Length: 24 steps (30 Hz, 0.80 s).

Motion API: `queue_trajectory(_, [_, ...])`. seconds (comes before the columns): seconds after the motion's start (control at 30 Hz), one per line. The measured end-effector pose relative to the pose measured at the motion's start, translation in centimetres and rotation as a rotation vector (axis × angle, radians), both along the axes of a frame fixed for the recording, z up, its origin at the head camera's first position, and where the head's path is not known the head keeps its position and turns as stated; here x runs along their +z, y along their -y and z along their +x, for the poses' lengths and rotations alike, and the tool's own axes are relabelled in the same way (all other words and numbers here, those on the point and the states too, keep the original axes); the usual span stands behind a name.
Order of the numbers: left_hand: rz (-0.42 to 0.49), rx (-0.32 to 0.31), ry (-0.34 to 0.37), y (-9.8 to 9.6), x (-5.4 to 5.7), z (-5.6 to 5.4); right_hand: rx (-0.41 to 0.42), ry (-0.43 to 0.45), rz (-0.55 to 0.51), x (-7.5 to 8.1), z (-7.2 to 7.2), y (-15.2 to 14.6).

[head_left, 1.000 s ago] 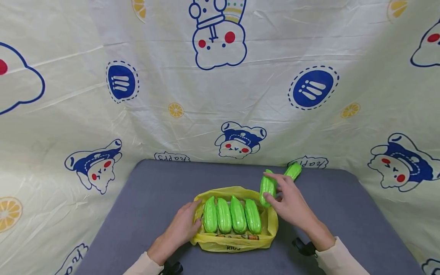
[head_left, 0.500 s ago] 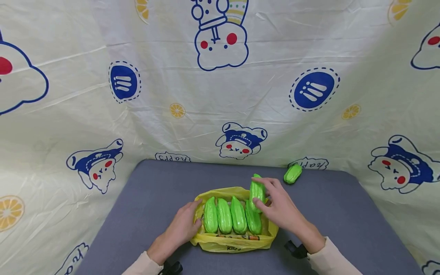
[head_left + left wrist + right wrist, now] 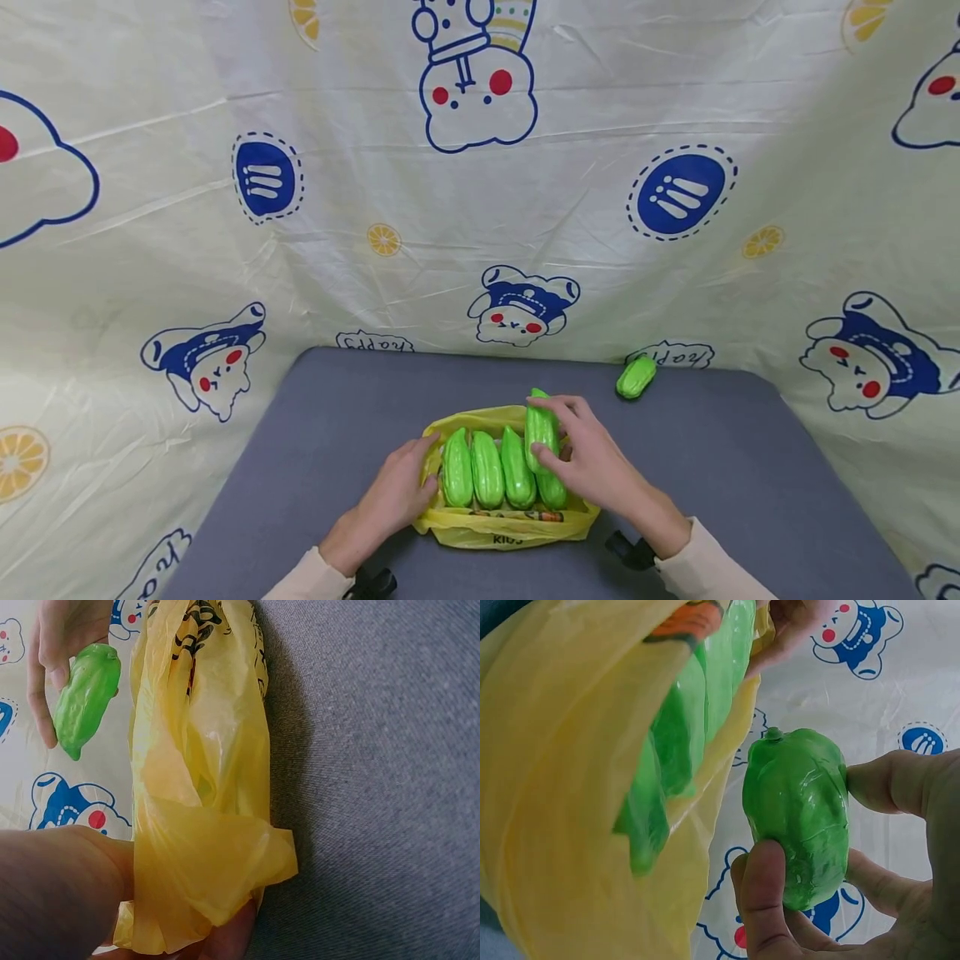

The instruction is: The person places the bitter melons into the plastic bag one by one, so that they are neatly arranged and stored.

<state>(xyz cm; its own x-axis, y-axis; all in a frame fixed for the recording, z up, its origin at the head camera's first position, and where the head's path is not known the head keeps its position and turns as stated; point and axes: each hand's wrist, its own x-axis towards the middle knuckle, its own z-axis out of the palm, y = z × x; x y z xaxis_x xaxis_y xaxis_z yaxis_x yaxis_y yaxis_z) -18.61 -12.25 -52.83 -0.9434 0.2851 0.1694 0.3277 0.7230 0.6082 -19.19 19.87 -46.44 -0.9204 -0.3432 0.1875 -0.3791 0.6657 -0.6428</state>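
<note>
In my right hand (image 3: 588, 450) a green bitter melon (image 3: 540, 429) is pinched between thumb and fingers, held up over the right part of a yellow plastic bag (image 3: 510, 537). Its ridged skin and small stem stub show in the right wrist view, where the bitter melon (image 3: 799, 817) is apart from the bag. Several more green bitter melons (image 3: 487, 471) lie side by side in the open bag; the held one overlaps the rightmost in the head view. My left hand (image 3: 401, 487) grips the bag's left edge, its fingers partly hidden by the yellow film (image 3: 202, 862).
Another green bitter melon (image 3: 636, 377) lies at the back right of the grey table (image 3: 337, 400). Behind the table hangs a pale patterned sheet (image 3: 420, 200). Dark wrist cameras (image 3: 632, 550) are strapped below both hands.
My right hand has moved left with the bitter melon, from beside the bag's right edge to over the melons in it. The left hand has stayed at the bag's left edge.
</note>
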Motion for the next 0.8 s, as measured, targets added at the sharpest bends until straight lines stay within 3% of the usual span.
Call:
queue_trajectory(0.37, [-0.013,0.007,0.008,0.0,-0.1,0.1,0.008,0.047,0.025,-0.4,0.4,1.3])
queue_trajectory(0.8, [-0.009,-0.004,0.018,-0.1,0.5,0.1,0.069,0.099,0.002,-0.1,0.7,2.0])
